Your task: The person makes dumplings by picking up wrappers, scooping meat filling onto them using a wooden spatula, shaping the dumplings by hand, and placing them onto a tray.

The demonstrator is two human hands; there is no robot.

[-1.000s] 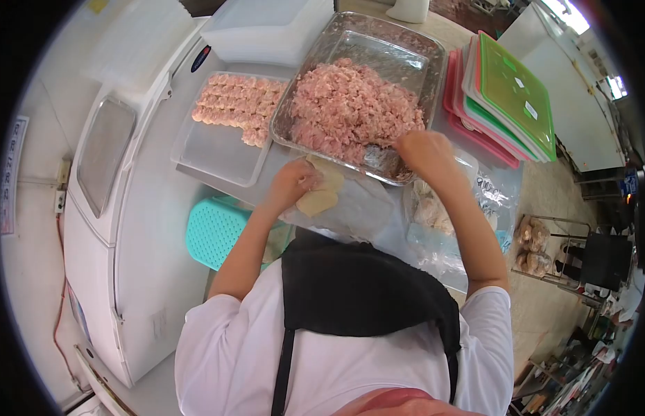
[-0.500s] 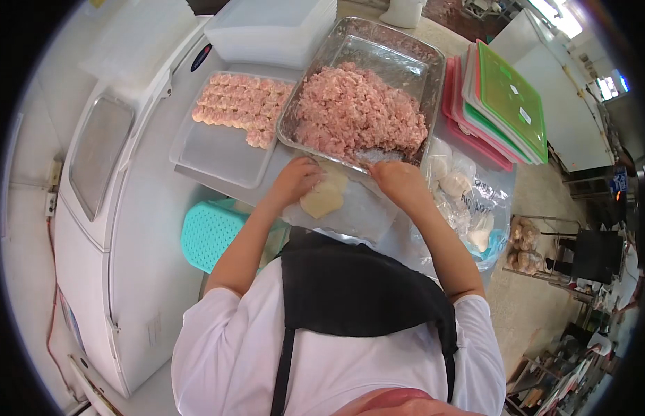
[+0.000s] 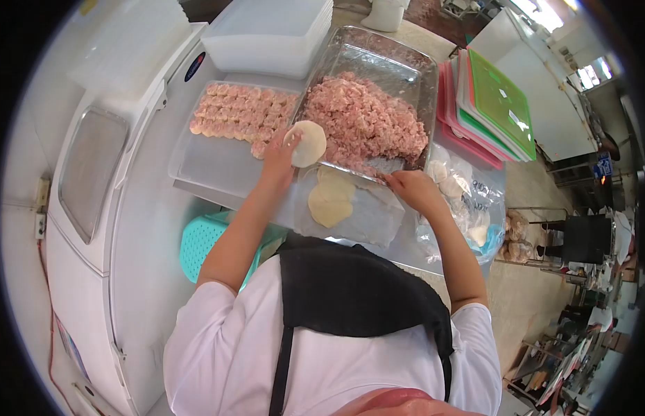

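Since earlier frame: left hand point(image 3: 278, 157) raised from wrappers point(image 3: 331, 200), grip holding one wrapper point(image 3: 309, 144) at the meat pan's point(image 3: 435, 90) near-left edge. Right hand point(image 3: 397, 182) at near rim; grip narrow, contents unclear.

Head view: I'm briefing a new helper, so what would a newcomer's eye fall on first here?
Probably the large mound of pink minced meat, heaped in the metal tray beyond the hands. Next, the pale round wrapper held in the left hand by the tray's near left corner. The bright green lid topping the stack right of the tray also stands out.
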